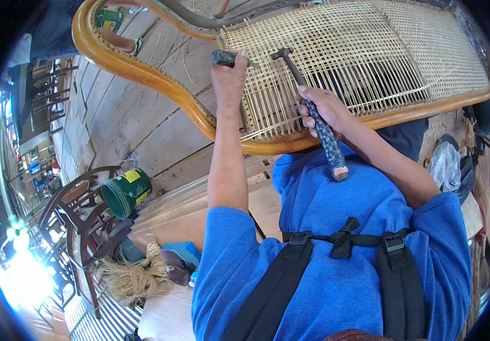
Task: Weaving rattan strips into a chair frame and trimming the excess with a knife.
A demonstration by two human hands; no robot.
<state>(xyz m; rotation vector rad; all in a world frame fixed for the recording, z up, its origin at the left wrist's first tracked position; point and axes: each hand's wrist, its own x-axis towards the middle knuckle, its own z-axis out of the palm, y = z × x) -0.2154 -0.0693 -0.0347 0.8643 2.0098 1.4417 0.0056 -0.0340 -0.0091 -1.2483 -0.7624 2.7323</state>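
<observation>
In front of me lies a curved, varnished wooden furniture frame (160,85) with woven cane webbing (324,34) across it. The weave is dense at the far and right parts; toward me the strands run mostly in one direction. My left hand (229,85) is closed round a tool with a dark, speckled, wrapped handle (222,58), which looks like an awl. Its thin metal end points right over the webbing's left side. Gripped in my right hand (329,111) is a hammer (327,142), its handle wrapped in dark checkered tape and its head above the cane.
Left of me stand a green bucket (125,193) and a dark wooden chair (80,227). A bundle of loose cane strands (134,275) lies below them. Another person's foot (134,46) shows at the upper left. A clear plastic bag (445,165) hangs at the right.
</observation>
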